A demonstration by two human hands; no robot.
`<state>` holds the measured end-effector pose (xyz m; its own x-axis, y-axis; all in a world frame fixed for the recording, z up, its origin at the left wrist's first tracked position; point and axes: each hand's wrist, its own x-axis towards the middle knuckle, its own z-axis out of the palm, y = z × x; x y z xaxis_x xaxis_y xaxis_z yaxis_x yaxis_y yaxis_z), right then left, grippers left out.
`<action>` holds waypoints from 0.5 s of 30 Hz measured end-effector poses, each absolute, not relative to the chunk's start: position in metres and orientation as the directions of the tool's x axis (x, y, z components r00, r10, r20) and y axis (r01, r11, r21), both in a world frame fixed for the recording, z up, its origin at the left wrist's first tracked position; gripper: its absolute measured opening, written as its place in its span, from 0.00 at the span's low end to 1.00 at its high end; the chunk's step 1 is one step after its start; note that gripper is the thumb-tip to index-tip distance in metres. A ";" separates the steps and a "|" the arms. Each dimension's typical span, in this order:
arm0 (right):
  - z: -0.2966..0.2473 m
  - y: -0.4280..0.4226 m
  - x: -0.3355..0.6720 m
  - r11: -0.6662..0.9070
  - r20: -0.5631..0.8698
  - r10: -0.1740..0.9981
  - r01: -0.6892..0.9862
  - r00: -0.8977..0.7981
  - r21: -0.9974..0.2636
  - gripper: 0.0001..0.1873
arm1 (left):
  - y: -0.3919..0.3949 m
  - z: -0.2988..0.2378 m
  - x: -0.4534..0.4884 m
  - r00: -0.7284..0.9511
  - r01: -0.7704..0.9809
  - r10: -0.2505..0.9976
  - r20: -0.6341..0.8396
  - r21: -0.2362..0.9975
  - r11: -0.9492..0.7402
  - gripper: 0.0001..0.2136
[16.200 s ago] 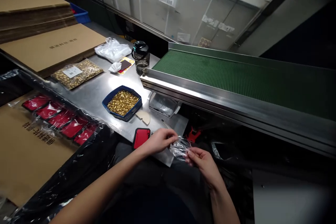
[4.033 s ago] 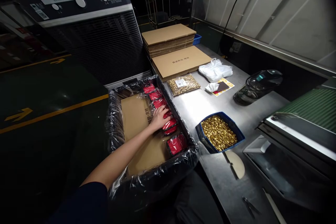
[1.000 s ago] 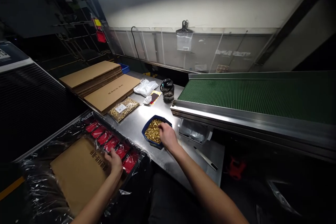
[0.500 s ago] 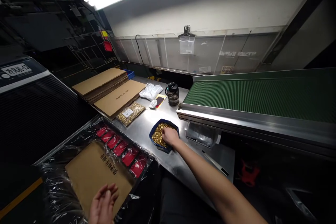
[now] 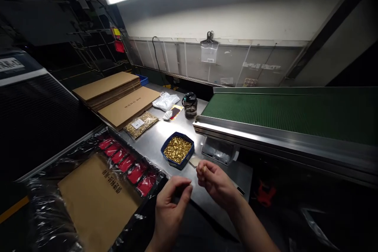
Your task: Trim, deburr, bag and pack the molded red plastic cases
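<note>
My right hand is closed in a pinch, with a tiny gold-coloured metal piece just showing at the fingertips. Facing it, my left hand has its thumb and forefinger curled to a pinch; anything between those tips is too small to make out. Just beyond both hands, a blue tray on the metal table holds many small gold metal pieces. A pale flat piece lies beside the tray, partly behind my right hand.
At left is a plastic-lined box with red packs and a cardboard sheet. Farther back are stacked cardboard, a bag of gold pieces, a white plastic bag and a bottle. A green conveyor borders the right.
My right hand has come out of the tray toward me, pinching a small piece. My left hand has moved right, from above the cardboard sheet to beside the right hand.
</note>
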<state>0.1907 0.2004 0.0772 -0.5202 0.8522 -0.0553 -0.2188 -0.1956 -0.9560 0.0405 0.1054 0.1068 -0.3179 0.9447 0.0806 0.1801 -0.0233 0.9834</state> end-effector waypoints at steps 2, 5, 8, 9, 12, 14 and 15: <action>0.088 0.168 0.224 -0.157 -0.017 0.896 -0.281 -0.443 -0.947 0.21 | 0.114 0.119 0.065 -0.161 0.016 0.987 0.018 1.000 -0.016 0.04; 0.103 0.131 0.269 0.014 0.086 0.958 -0.259 -0.272 -0.966 0.13 | 0.117 0.133 0.106 0.140 -0.245 0.974 -0.179 0.946 0.210 0.10; 0.118 0.107 0.303 0.088 0.121 0.977 -0.187 -0.175 -0.978 0.06 | 0.114 0.138 0.139 0.374 -0.326 0.882 -0.288 0.849 0.416 0.15; 0.122 0.102 0.312 0.111 0.133 0.980 -0.150 -0.145 -0.982 0.05 | 0.113 0.137 0.147 0.413 -0.320 0.863 -0.290 0.841 0.436 0.14; 0.128 0.093 0.333 0.229 0.226 0.972 0.039 -0.056 -0.973 0.03 | 0.114 0.132 0.166 0.458 -0.266 0.850 -0.260 0.872 0.410 0.12; 0.127 0.090 0.343 0.283 0.280 0.959 0.148 -0.037 -0.948 0.06 | 0.116 0.130 0.173 0.466 -0.223 0.846 -0.260 0.891 0.396 0.11; 0.126 0.090 0.348 0.298 0.295 0.955 0.177 -0.041 -0.938 0.09 | 0.117 0.130 0.176 0.470 -0.201 0.841 -0.267 0.896 0.396 0.11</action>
<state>0.3477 0.0896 0.1259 -0.0414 0.9546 0.2951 0.1769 0.2977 -0.9381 0.1755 0.1174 0.1296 0.4698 0.8414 -0.2670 -0.2009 0.3964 0.8958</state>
